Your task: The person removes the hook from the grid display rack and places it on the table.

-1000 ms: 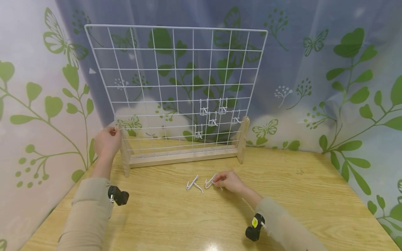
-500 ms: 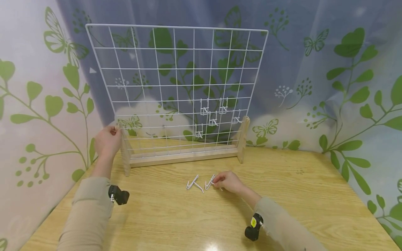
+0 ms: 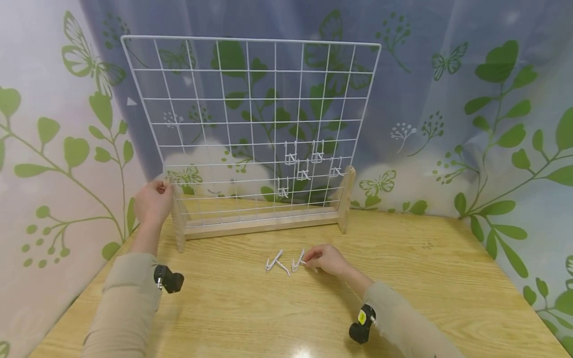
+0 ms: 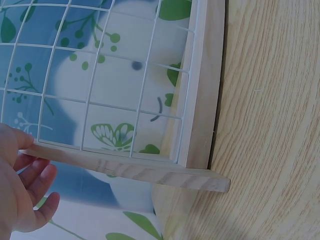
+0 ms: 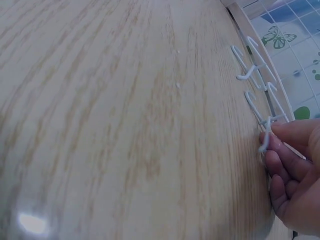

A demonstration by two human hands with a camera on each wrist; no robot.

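My left hand [image 3: 154,201] pinches the top of the left wooden post [image 4: 145,171] of a stand, thumb on one side and fingers on the other. That stand holds a white wire grid panel [image 3: 250,40] upright, leaning slightly back. Low on the table, my right hand [image 3: 328,259] pinches the stem of a white wire hook [image 5: 254,107] between thumb and fingers. A second white hook [image 3: 277,258] lies on the table just left of it. Several more white hooks [image 3: 291,158] hang on the lower right of the grid.
The stand's wooden crossbar [image 3: 264,226] runs along the grid's foot, behind the loose hooks. A pale wood table [image 3: 250,313] spreads in front. Behind it hangs a curtain [image 3: 416,94] printed with leaves and butterflies.
The hook in my right hand has turned slightly, its bent ends now standing a bit steeper. My left hand and the grid stay where they were.
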